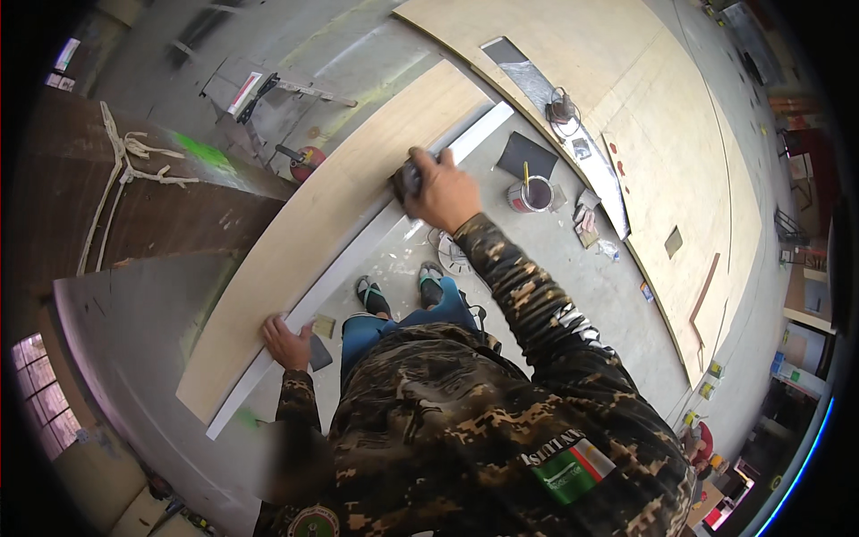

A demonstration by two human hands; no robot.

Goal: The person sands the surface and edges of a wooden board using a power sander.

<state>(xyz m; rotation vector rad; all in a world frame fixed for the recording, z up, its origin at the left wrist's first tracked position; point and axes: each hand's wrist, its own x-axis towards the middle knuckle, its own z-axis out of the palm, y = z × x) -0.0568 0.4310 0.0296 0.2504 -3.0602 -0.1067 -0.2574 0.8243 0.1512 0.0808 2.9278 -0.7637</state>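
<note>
A long light-wood board (349, 170) with one curved side runs diagonally in front of me. Along its straight side lies a narrow white strip (480, 132). My right hand (445, 192) is closed around a small dark block (407, 183), which rests on the strip toward its far end. The hand is slightly blurred, and the block's underside is hidden. Toward the near left end, my left hand (286, 340) grips the strip's edge, fingers over the top and thumb on my side.
An open can (535, 194) with a yellow-handled tool and a dark sheet (526, 156) are on the floor at right. Beyond lies a large plywood sheet (680, 143); a corded power tool (561, 111) rests on a long panel there. A brown beam (170, 192) with rope stands left.
</note>
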